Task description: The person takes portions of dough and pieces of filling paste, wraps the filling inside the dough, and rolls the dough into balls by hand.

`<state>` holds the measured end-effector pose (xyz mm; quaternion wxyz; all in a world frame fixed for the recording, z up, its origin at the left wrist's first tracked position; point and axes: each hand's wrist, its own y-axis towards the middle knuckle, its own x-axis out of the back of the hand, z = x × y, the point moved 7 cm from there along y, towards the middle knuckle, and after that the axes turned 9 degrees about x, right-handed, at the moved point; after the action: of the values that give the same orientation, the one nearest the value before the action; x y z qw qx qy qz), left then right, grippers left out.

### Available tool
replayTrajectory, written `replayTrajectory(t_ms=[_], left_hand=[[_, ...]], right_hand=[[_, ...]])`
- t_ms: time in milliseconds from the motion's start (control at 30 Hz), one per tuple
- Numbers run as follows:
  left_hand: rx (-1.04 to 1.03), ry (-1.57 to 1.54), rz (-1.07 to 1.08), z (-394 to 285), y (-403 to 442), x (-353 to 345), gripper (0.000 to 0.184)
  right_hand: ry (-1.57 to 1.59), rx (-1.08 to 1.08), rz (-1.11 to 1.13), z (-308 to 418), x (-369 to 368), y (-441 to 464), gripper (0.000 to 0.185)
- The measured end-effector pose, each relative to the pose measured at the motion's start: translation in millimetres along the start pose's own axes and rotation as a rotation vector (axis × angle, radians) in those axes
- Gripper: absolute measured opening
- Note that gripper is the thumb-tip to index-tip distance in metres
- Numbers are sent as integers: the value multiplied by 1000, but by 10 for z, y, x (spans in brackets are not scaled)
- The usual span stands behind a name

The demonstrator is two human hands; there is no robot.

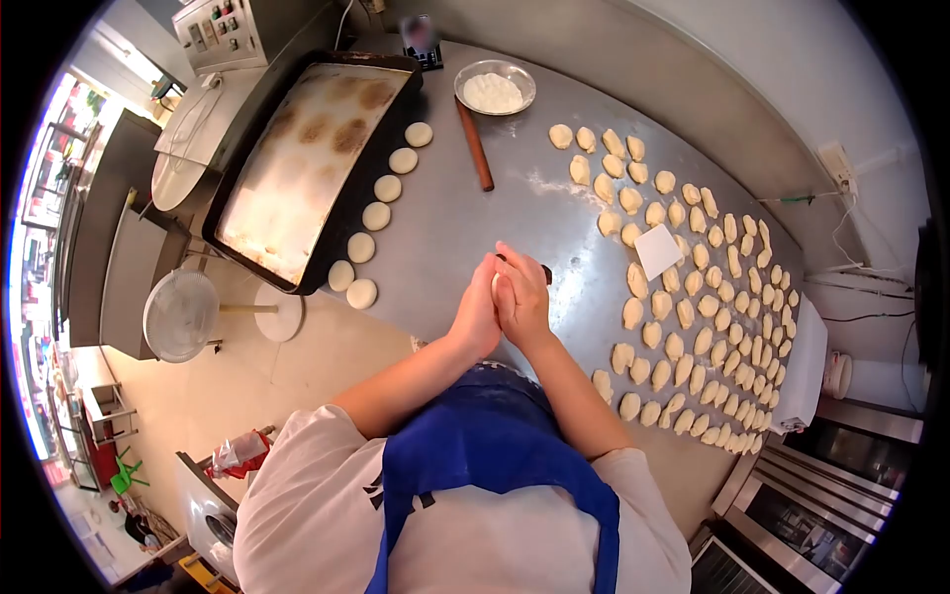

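Observation:
My left hand and my right hand are pressed together, palm to palm, over the near edge of the steel table. A pale sliver shows between the palms; what it belongs to is hidden. A small dark object peeks out behind my right hand, too covered to name. To the left, several smooth round dough discs form a line along a black baking tray. On the right lie rows of oval dough pieces, with a white square scraper resting among them.
Beyond my hands, a wooden rolling pin lies by a metal bowl of flour. A phone-like device stands at the back near the wall. A white fan stands on the floor at left; ovens are at lower right.

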<state>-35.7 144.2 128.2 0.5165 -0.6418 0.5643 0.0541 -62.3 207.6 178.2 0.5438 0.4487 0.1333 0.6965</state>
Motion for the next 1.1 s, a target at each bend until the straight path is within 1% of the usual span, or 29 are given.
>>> replayTrajectory(t_ms=[33,67,100,167,200,300,333,433,467,533,567,600,633,667,700,767,800,867,900,967,1033,1100], left_hand=[[-64,25,-6,-32,-14,-14,52],[-59,61,-45,-19,-1,-14,55],[3,48,-48,-4,31,9,56],[123,19,-48,14,140,108,59],[176,42,156,198,417,365,62],[61,157,-2,285,162,-40,67],[110,113,92,380,225,36,69],[253,327,68,481,134,165,69],[252,396,90,469,126,219,67],[247,534,146,453,177,367,63],[269,555,118,508,245,540,60],[288,579,87,570,357,755,57],[302,603,54,564,424,866,55],[228,744,-25,539,458,984,48],[119,905,-53,482,463,976,52],[-120,1220,-106,344,488,903,61],[-87,1342,-91,304,501,795,68],[-12,1580,-63,212,520,488,82],[20,1602,-16,266,590,430,86],[74,1652,80,354,768,302,95],[82,1751,84,432,928,259,96],[104,1884,83,518,996,231,97]], right_hand=[[-54,-11,-22,3,41,10,29],[-104,-22,-43,10,78,43,29],[-154,-31,-63,14,103,85,29],[140,-265,115,-324,-11,-16,29],[286,-379,206,-457,-82,-96,30],[245,-533,213,-629,-105,-239,32],[172,-505,130,-639,-72,-285,35],[-11,-352,287,-547,-100,-394,35],[157,-624,330,-667,-169,-573,29],[360,-605,276,-751,-274,-719,27],[461,-594,242,-822,-334,-817,26],[492,-619,113,-1019,-258,-929,27],[374,-728,34,-1233,-151,-973,29],[115,-685,88,-1356,8,-983,32],[-142,-635,144,-1382,162,-948,38],[-298,-475,229,-1415,159,-1011,40],[-374,-388,269,-1430,122,-1010,41],[-400,-403,309,-1494,51,-998,39],[-410,-413,332,-1513,11,-1015,39],[-417,-357,351,-1610,-54,-1044,35],[-399,-322,381,-1650,-68,-1026,32],[-451,-292,469,-1627,-70,-985,22]])
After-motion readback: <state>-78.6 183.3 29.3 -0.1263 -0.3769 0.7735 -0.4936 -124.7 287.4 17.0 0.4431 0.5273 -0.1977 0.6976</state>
